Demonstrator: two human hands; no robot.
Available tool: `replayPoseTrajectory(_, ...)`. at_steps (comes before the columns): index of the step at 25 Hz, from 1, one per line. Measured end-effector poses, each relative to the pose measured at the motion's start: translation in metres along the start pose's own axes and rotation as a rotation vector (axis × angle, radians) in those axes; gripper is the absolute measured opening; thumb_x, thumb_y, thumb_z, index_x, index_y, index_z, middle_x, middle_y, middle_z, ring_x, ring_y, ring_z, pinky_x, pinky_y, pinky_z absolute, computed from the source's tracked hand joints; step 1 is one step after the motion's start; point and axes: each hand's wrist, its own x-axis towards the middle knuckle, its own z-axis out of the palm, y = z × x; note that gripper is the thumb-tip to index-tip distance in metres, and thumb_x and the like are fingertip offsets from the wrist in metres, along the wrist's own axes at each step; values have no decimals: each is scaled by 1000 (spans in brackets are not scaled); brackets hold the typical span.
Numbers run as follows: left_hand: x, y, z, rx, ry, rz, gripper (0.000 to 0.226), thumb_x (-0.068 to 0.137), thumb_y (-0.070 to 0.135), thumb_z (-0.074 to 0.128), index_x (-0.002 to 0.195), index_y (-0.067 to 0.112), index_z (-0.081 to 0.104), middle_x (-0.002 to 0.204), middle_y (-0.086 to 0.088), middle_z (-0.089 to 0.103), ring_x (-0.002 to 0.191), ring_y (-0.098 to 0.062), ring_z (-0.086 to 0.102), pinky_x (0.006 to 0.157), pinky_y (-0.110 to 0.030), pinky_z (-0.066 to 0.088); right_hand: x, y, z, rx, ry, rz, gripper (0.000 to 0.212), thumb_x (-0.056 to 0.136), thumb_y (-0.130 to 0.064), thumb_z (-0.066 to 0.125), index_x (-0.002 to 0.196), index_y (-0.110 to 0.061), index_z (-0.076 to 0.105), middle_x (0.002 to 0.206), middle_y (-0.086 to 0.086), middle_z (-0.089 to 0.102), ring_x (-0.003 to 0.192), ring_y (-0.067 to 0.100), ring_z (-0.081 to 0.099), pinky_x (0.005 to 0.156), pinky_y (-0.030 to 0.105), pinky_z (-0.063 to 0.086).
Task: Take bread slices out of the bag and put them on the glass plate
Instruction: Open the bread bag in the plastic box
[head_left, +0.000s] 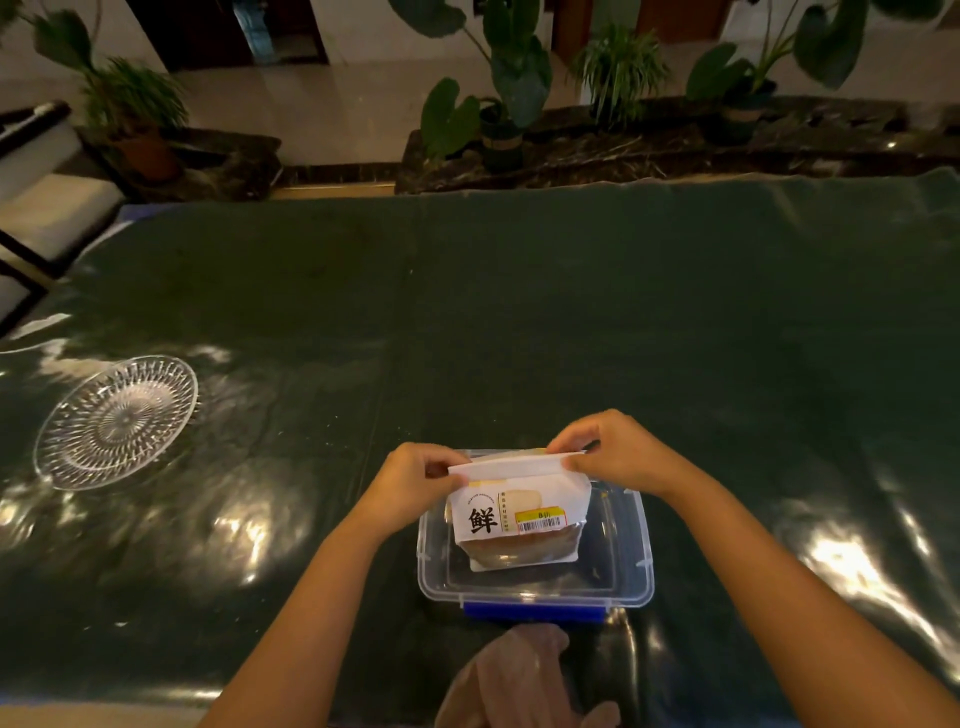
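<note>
A white bread bag (511, 512) with a black character and a yellow label stands upright in a clear plastic box (631, 577). Brown bread shows through the bag's clear lower part. My left hand (410, 480) pinches the left end of the bag's folded top strip, and my right hand (615, 454) pinches its right end. The top of the bag is closed. The glass plate (117, 422), cut with a ray pattern, lies bare on the table far to the left of the box.
The table (571, 312) wears a dark green glossy cover. The box has a blue clip (535, 613) on its near side. A crumpled clear plastic glove (511, 680) lies at the near edge. Potted plants line a ledge beyond the table.
</note>
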Motion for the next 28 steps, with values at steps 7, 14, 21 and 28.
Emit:
replayPoseTrajectory(7, 0, -1, -2, 24, -17, -10, 20, 81, 15, 68, 77, 35, 67, 85, 13, 70, 82, 1, 66, 60, -15, 54, -10, 1, 6, -135, 95, -31, 12, 79, -18, 67, 76, -30, 66, 82, -13, 62, 84, 7, 59, 69, 17, 47)
replayPoseTrajectory(14, -11, -7, -9, 56, 127, -19, 15, 75, 15, 74, 70, 27, 67, 73, 5, 70, 70, -6, 67, 62, -21, 55, -25, 8, 4, -208, 215, -57, 7, 78, -16, 69, 83, -20, 67, 85, -7, 59, 83, 9, 56, 69, 13, 44)
replayPoseTrajectory(21, -17, -1, 12, 138, 430, -4, 19, 75, 11, 73, 63, 23, 65, 70, 6, 63, 66, -7, 60, 58, -15, 42, -29, 1, 32, -98, 509, 133, 10, 80, -13, 65, 79, -19, 58, 75, -4, 59, 72, 8, 58, 56, 13, 40)
replayPoseTrajectory(28, -32, -10, 10, 150, 270, 122, 47, 74, 12, 74, 97, 41, 46, 90, 14, 54, 69, -1, 60, 53, -9, 48, -50, 6, 29, 245, 473, 80, 37, 74, -5, 70, 99, -28, 55, 80, -1, 66, 79, 9, 63, 70, 20, 51)
